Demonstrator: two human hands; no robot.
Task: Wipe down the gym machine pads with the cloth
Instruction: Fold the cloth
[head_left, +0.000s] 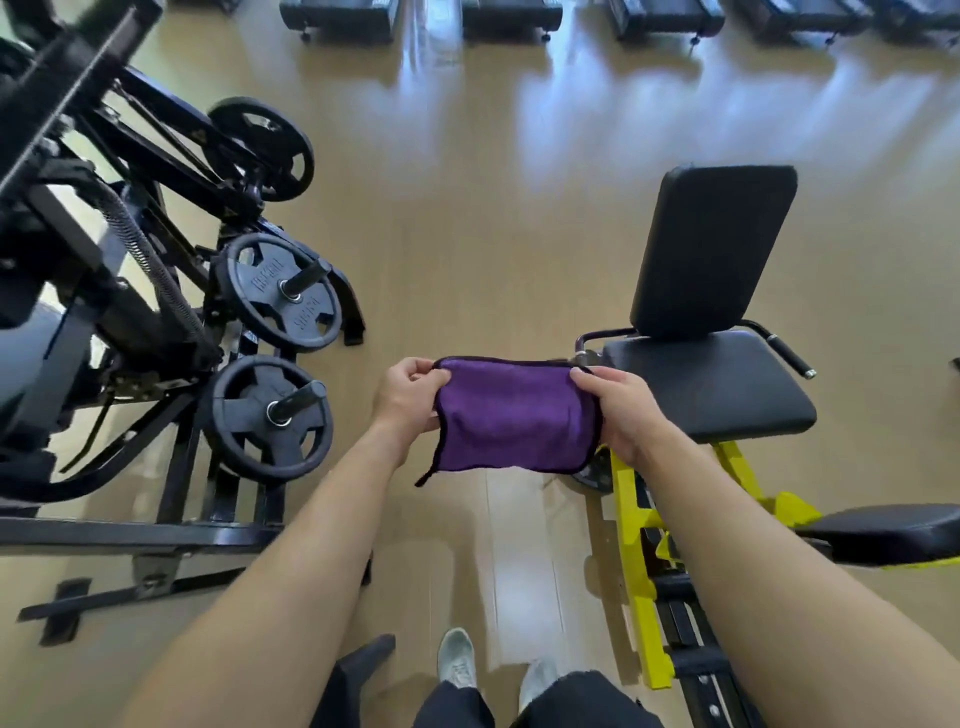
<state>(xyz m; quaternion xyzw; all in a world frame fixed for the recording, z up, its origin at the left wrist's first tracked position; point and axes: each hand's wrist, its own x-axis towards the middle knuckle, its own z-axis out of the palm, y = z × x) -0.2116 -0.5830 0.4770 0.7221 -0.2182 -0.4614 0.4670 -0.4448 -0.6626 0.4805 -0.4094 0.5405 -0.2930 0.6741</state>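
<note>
A purple cloth (514, 415) with a dark hem is stretched flat in the air in front of me. My left hand (408, 397) pinches its left edge and my right hand (623, 410) grips its right edge. Just to the right stands a gym machine with a black seat pad (711, 384) and an upright black back pad (714, 249) on a yellow frame (636, 525). Another black pad (883, 532) sits at the lower right. The cloth touches no pad.
A black plate-loaded machine (130, 291) with round weight plates (280, 291) fills the left side. Its base bars (130, 538) run along the floor. Treadmill ends (337, 18) line the far edge. Bare wooden floor (467, 234) lies between the machines. My shoes (457, 657) show at the bottom.
</note>
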